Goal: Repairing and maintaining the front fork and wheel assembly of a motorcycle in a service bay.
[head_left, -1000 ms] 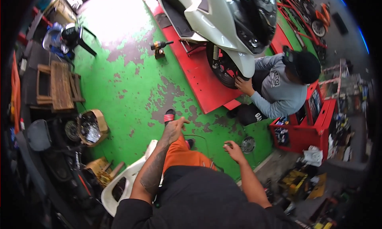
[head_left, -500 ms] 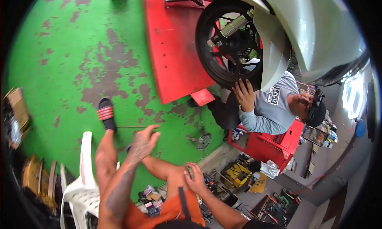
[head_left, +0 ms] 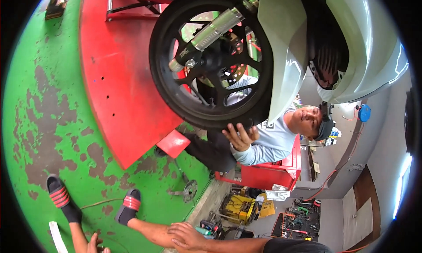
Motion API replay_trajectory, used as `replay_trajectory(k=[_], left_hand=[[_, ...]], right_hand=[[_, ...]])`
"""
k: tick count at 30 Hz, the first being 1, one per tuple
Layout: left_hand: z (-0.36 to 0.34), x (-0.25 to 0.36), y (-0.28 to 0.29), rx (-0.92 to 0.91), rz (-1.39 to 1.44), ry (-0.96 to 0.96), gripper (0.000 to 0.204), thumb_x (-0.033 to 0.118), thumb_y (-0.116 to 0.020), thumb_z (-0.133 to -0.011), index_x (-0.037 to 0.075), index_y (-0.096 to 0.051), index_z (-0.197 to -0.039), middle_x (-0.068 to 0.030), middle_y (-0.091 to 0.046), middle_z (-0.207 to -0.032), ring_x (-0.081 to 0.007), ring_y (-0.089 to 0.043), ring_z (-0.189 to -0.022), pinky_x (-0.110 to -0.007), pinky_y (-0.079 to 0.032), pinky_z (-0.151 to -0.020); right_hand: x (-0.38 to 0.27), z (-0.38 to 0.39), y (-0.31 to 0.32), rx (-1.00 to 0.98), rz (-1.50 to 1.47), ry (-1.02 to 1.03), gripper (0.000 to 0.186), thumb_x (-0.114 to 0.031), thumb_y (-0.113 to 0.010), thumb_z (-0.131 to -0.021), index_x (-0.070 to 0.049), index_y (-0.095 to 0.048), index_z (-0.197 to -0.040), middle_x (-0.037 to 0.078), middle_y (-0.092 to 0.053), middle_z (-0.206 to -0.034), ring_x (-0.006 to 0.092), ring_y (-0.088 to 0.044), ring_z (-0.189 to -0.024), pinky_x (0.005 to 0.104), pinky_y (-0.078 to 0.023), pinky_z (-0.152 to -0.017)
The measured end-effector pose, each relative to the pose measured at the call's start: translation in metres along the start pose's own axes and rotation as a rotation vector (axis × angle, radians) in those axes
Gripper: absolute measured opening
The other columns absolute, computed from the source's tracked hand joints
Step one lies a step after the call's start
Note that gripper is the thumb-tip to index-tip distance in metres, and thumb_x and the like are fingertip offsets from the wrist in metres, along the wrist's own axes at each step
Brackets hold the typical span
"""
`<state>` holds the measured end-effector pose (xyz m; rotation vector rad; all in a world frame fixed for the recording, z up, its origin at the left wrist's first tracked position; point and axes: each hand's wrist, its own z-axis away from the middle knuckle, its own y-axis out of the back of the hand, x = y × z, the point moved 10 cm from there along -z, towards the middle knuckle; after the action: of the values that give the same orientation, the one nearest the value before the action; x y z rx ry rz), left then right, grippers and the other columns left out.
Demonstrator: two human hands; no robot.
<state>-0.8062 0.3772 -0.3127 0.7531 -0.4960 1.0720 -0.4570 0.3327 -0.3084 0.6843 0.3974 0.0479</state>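
My left hand [head_left: 95,244] is partly cut off by the lower edge, beside my shin, with its visible fingers apart and nothing in them. My right hand [head_left: 187,236] lies over my bent knee, fingers stretched out and holding nothing. In front of me, a black motorcycle wheel [head_left: 160,83] stands over a red lift platform [head_left: 127,72], apart from both my hands. A silver shock absorber [head_left: 218,29] slants across its spokes. Another person's hand [head_left: 240,137] touches the tyre's lower edge. Light grey-green bodywork [head_left: 281,55] partly covers the wheel.
The other person [head_left: 268,143] crouches behind the wheel by a red tool cabinet [head_left: 274,171]. A metal disc part [head_left: 190,190] lies on the green floor [head_left: 66,138]. A white chair part [head_left: 57,237] is at lower left; tools [head_left: 299,220] hang or lie at lower right.
My view has swung right and up, so the wheel looks larger and further left. My left hand has dropped to the lower edge; my right hand stays on my knee.
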Motion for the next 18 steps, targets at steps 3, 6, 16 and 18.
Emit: replay_trajectory(k=[3, 6, 16, 18], left_hand=[[0.009, -0.001, 0.0, -0.012, -0.126, -0.004, 0.04, 0.012, -0.062, -0.094, 0.006, -0.056, -0.133, -0.0237, -0.045, -0.146, -0.0377, -0.045, -0.133, -0.041, -0.037, -0.108], [0.01, -0.005, -0.005, -0.005, -0.065, 0.015, 0.041, 0.011, -0.063, -0.093, 0.007, -0.056, -0.133, -0.0226, -0.047, -0.144, -0.0375, -0.047, -0.131, -0.041, -0.038, -0.107], [0.003, -0.009, -0.015, -0.139, 0.202, 0.17, 0.042, 0.013, -0.059, -0.096, 0.007, -0.051, -0.137, -0.0206, -0.055, -0.134, -0.0361, -0.054, -0.121, -0.04, -0.042, -0.103], [0.001, -0.015, -0.021, -0.116, 0.217, 0.146, 0.043, 0.013, -0.059, -0.096, 0.008, -0.05, -0.138, -0.0203, -0.056, -0.133, -0.0361, -0.055, -0.119, -0.04, -0.043, -0.103]], right_hand=[[-0.003, -0.005, 0.007, 0.036, -0.012, 0.095, 0.031, -0.03, -0.06, -0.095, -0.009, -0.062, -0.118, 0.013, -0.061, -0.119, 0.033, -0.056, -0.113, 0.0492, -0.042, -0.096], [0.0, -0.012, 0.01, 0.037, -0.004, 0.113, 0.03, -0.028, -0.06, -0.095, -0.009, -0.062, -0.117, 0.013, -0.061, -0.117, 0.0325, -0.056, -0.111, 0.0491, -0.042, -0.095], [0.042, -0.029, 0.011, -0.105, 0.003, -0.043, 0.032, -0.028, -0.063, -0.094, -0.009, -0.061, -0.12, 0.008, -0.061, -0.122, 0.027, -0.052, -0.123, 0.0423, -0.037, -0.105], [0.04, -0.036, 0.016, -0.097, 0.01, -0.06, 0.027, -0.026, -0.062, -0.094, -0.008, -0.062, -0.115, 0.007, -0.06, -0.121, 0.0257, -0.052, -0.12, 0.0403, -0.038, -0.102]])
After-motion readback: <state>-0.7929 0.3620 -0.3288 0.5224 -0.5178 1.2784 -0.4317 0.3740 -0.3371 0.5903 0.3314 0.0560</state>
